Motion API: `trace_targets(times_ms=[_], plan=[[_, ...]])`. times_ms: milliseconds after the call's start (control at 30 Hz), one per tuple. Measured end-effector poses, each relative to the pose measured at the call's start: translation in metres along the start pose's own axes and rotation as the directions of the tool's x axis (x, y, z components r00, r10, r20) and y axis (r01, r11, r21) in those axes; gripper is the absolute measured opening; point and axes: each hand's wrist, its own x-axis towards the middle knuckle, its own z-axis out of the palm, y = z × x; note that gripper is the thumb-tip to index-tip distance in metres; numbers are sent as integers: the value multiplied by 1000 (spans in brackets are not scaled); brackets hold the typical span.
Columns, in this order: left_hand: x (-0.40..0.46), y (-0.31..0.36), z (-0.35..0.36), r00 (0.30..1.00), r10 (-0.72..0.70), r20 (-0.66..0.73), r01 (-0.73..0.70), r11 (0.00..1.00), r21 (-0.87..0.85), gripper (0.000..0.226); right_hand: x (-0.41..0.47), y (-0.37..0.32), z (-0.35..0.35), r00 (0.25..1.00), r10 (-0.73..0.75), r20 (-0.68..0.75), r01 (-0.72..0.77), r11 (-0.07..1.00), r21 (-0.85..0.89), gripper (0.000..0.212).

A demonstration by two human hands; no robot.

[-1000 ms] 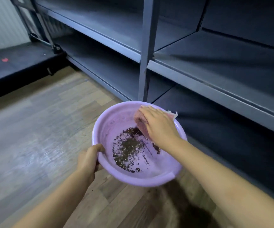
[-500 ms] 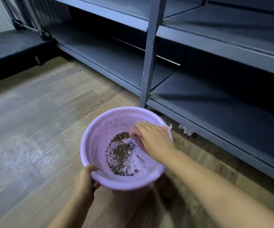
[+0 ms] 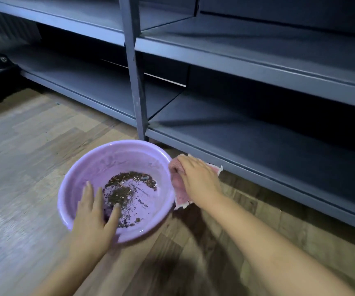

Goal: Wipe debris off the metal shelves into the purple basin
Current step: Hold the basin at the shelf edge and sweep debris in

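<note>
1. The purple basin (image 3: 116,159) sat low over the wooden floor (image 3: 23,146), just in front of the grey upright post (image 3: 135,71) of the metal shelves (image 3: 257,146); whether its base touched the floor could not be told
2. Dark brown debris (image 3: 127,189) lay scattered across the bottom of the basin, thickest in an arc near the middle, with small printed lettering visible on the plastic beside it
3. The left hand (image 3: 93,221) reached over the near rim into the basin, fingers spread and laid flat against the inner wall, the thumb pointing toward the debris; it was not closed around anything
4. The right hand (image 3: 195,180) was just outside the basin's right rim, palm down, fingers curled and pressed onto a pink cloth (image 3: 179,189) that it gripped
5. The pink cloth was bunched under that hand, touching or nearly touching the basin's outer rim, with a pale frayed edge showing at its far corner and at its lower end
6. The lowest shelf board (image 3: 268,150) ran just beyond the right hand, its front lip close to the cloth, and looked dark and bare
7. A second shelf level (image 3: 257,52) ran above it, and further bays of the same unit stretched off to the left
8. A dark shadow fell on the floor between the two forearms
</note>
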Motion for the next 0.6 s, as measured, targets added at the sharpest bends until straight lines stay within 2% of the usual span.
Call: trace_targets(times_ms=[67, 133, 267, 333, 400, 467, 533, 600], plan=[[1, 50, 9, 976, 175, 130, -170, 984, -47, 82, -14, 24, -22, 999, 46, -11, -47, 999, -26, 25], [0, 101, 23, 906, 358, 225, -366, 930, -4, 98, -33, 54, -49, 999, 44, 4, -43, 995, -95, 26], [-6, 207, 50, 743, 522, 418, -621, 771, 140, 112, -73, 119, -118, 998, 60, 21, -56, 983, -174, 21], [-9, 257, 63, 644, 591, 486, -740, 641, 202, 112, -99, 152, -153, 995, 97, -15, -98, 973, -211, 21], [-15, 302, 80, 576, 643, 505, -807, 545, 227, 108, -131, 192, -178, 986, 159, -41, -164, 957, -239, 24], [-23, 342, 103, 520, 678, 519, -850, 466, 244, 91, -168, 231, -197, 967, 244, -72, -254, 926, -279, 23], [-35, 381, 128, 490, 663, 566, -868, 429, 249, 70, -206, 271, -214, 947, 300, -111, -320, 900, -295, 21], [-54, 417, 157, 447, 666, 597, -890, 399, 222, 67, -246, 310, -235, 927, 359, -111, -376, 870, -319, 21]])
